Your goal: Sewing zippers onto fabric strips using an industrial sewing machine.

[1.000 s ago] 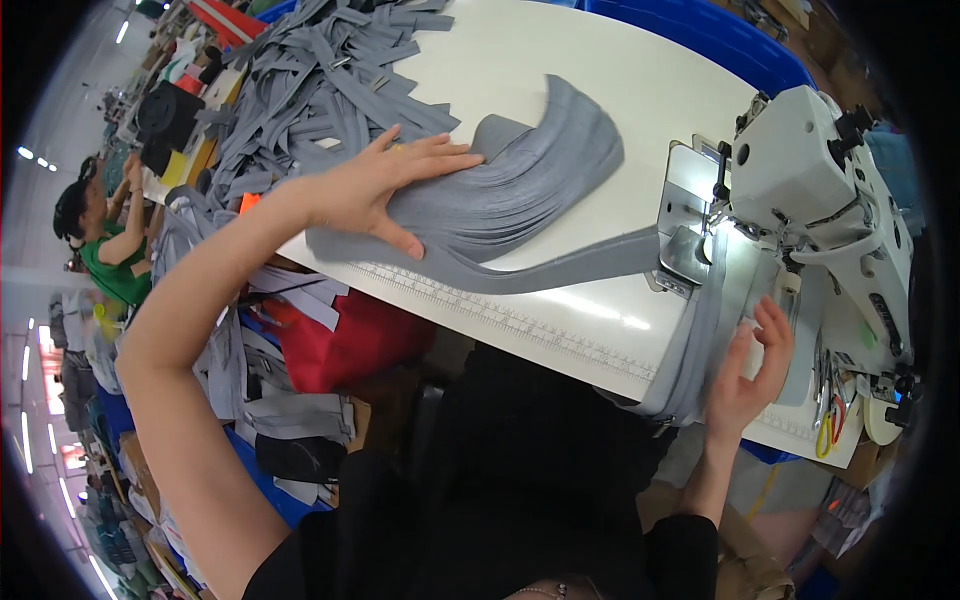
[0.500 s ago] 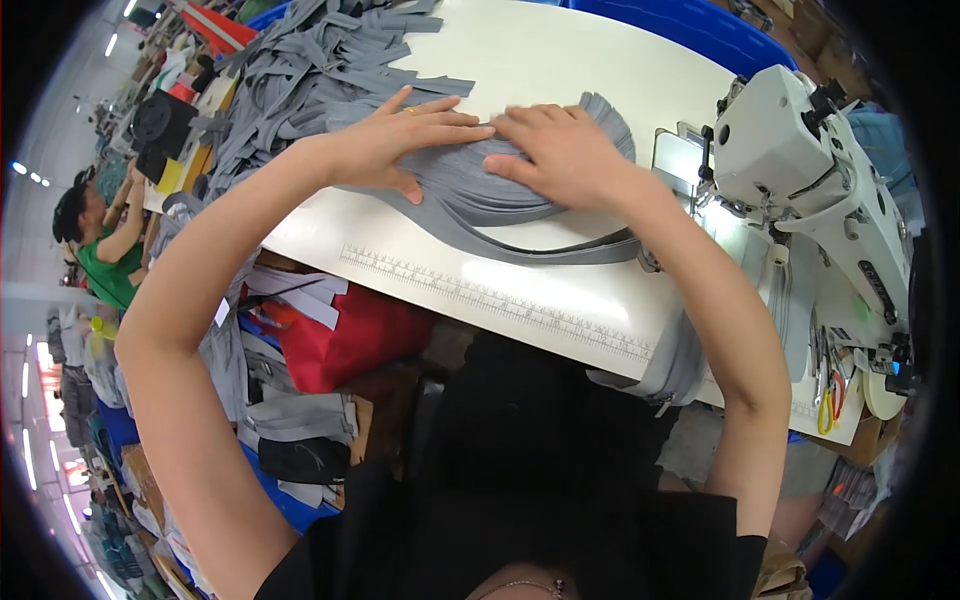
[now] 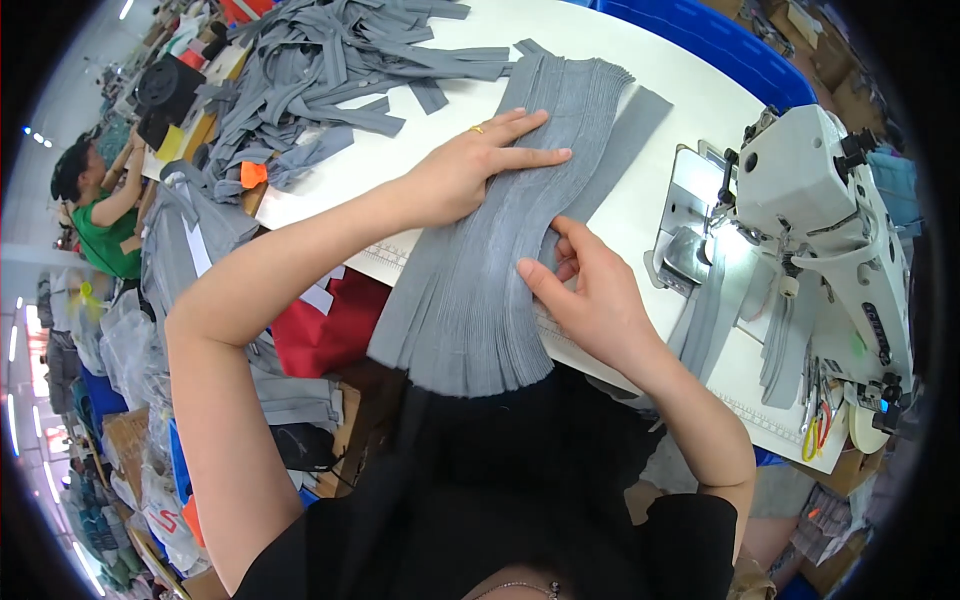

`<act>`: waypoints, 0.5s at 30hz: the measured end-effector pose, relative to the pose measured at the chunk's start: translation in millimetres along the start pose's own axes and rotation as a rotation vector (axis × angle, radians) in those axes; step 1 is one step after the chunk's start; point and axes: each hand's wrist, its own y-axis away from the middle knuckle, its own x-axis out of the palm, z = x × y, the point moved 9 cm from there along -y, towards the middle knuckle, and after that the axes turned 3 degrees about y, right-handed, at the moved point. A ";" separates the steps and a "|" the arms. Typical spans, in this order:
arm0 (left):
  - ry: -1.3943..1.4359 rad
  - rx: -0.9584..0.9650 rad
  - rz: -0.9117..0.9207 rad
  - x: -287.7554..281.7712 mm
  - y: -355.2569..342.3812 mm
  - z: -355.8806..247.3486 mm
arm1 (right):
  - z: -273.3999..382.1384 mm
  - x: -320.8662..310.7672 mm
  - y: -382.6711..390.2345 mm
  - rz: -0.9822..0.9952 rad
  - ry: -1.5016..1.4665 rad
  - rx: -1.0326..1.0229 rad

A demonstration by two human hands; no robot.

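A thick stack of long grey fabric strips lies slantwise across the white table, its near end fanned out past the front edge. My left hand rests on top of the stack with its fingers stretched out. At the stack's right edge is my right hand; its thumb lies over the edge and its fingers curl in beside it, partly hidden. A single grey strip sticks out to the right beyond the stack.
A tangled pile of grey strips covers the far left of the table. To the right stands a white sewing machine, its lamp lit, with yellow-handled snips nearby. A blue bin lines the far edge. Another person works at left.
The strips, bent in a curve on the table before, now lie straightened and turned toward me, overhanging the front edge. My right hand has come nearer and moved to the stack's right edge.
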 end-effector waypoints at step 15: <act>0.247 -0.045 -0.076 -22.8 -44.4 27.4 | -5.0 30.0 -24.7 0.037 -0.982 0.180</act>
